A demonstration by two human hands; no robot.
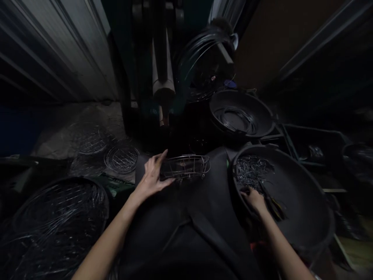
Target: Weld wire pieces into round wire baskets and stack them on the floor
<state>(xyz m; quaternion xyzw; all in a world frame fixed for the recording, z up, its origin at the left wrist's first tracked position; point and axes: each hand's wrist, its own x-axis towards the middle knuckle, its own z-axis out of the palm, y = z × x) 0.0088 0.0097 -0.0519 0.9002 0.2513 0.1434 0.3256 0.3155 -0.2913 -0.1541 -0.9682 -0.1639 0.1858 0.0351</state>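
A small wire basket with a rounded end is above my lap, over a dark apron. My left hand is around its left end, thumb below and fingers above. Far to the right, my right hand is at the near left side of a wide dark pan, with its fingers curled. Whatever those fingers hold, if anything, is too dark to make out. Just beyond them lies a heap of short metal wire pieces. Pliers with dark and yellowish handles rest in the pan beside my right hand.
A dark machine stands directly ahead. Round wire grids lie at left, and more wirework fills a container at lower left. Behind the pan, another bowl holds coiled wire. A larger wire coil is farther back.
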